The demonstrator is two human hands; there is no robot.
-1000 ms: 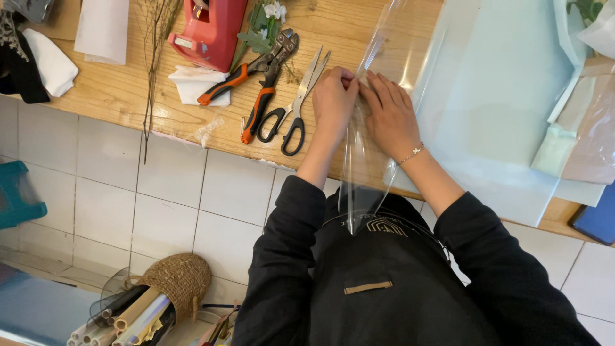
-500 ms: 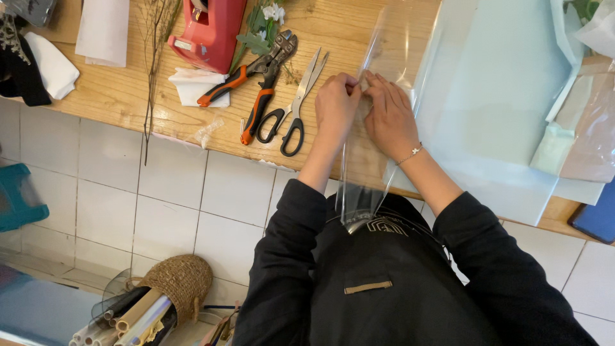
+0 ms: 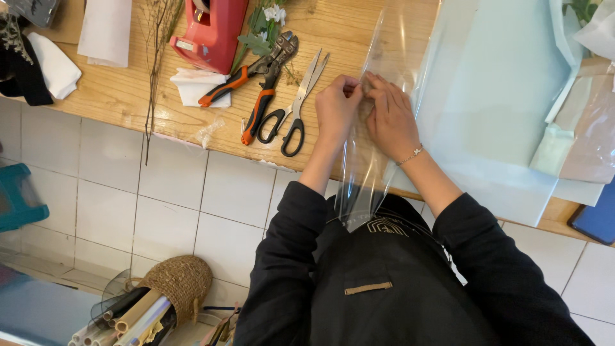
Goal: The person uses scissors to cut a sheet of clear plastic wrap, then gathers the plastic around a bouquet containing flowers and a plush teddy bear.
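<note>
Head view, looking down over a wooden worktable (image 3: 122,96) against a white tiled front. Both hands meet at the near edge of the table on a sheet of clear cellophane (image 3: 359,186). Left hand (image 3: 336,109) and right hand (image 3: 389,118) sit side by side, fingertips touching, each pinching the film at about the same spot; thumbs and fingers pressed together on it, not spread. The film's long axis runs away from the body: from the far side of the table, under the hands, over the table edge and down in front of the dark jacket. So the pinch sits partway along the strip, with loose film hanging below toward the chest and more lying flat beyond the fingers. Neither hand is clearly nearer; both are on it. Right wrist carries a thin bracelet (image 3: 413,154). Just left of the left hand: scissors (image 3: 298,106), black handles toward the edge; then orange-handled pliers (image 3: 259,90); a red tape dispenser (image 3: 211,29) farther back. Pale blue paper sheet (image 3: 500,96) lies right of the hands, partly under the film.
</note>
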